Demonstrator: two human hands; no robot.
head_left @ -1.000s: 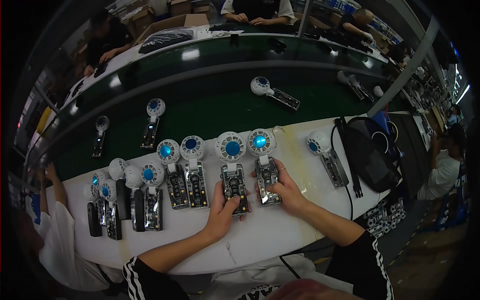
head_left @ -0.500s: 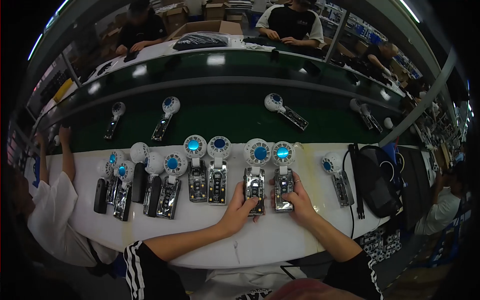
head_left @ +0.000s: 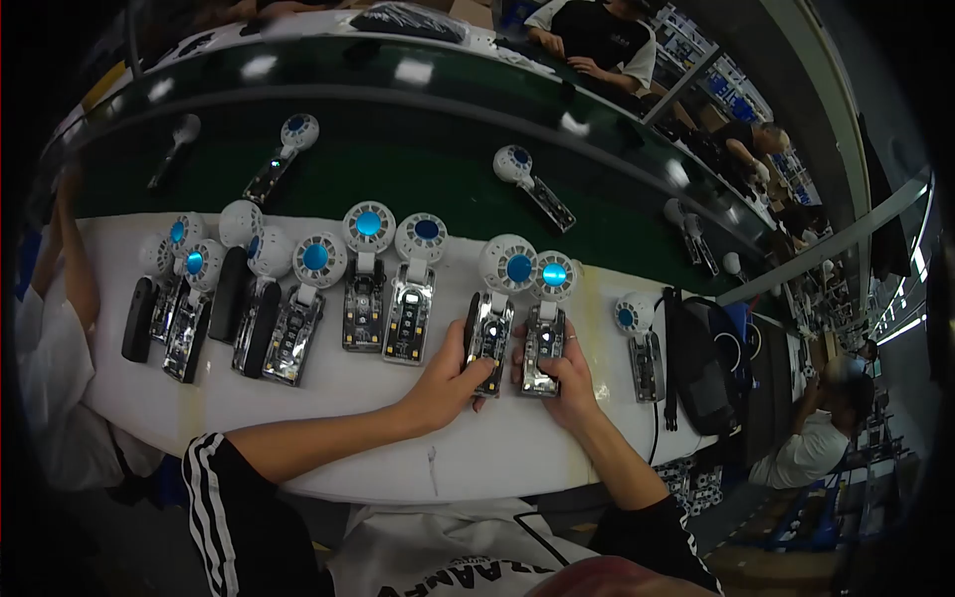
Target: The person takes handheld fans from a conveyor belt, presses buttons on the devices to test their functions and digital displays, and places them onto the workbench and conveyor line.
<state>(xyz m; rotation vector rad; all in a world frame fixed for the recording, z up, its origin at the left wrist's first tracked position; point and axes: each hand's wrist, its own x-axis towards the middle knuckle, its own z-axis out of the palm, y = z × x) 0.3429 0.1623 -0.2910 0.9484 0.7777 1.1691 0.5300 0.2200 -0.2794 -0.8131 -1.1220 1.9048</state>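
My left hand (head_left: 450,386) is closed around the clear handle of a handheld fan (head_left: 490,333), its thumb lying on the lower front. Just to the right, my right hand (head_left: 575,386) grips a second handheld fan (head_left: 544,338), thumb pressed on its handle front. Both fans stand upright, with round white slotted heads and blue centres; the right one's centre glows brighter. A small white light shows on each handle. Left of my hands, two similar fans (head_left: 408,313) lie side by side on the white table (head_left: 368,458).
More fans (head_left: 179,323), some with black handles, cluster at the table's left. One fan (head_left: 647,363) lies at right beside a black bag (head_left: 708,368) and a cable. Several fans sit on the green conveyor belt (head_left: 398,164). Co-workers (head_left: 597,45) are across it and at both sides.
My view has turned and tilted, so the table and belt appear shifted left and up. Both hands keep hold of the same two fans.
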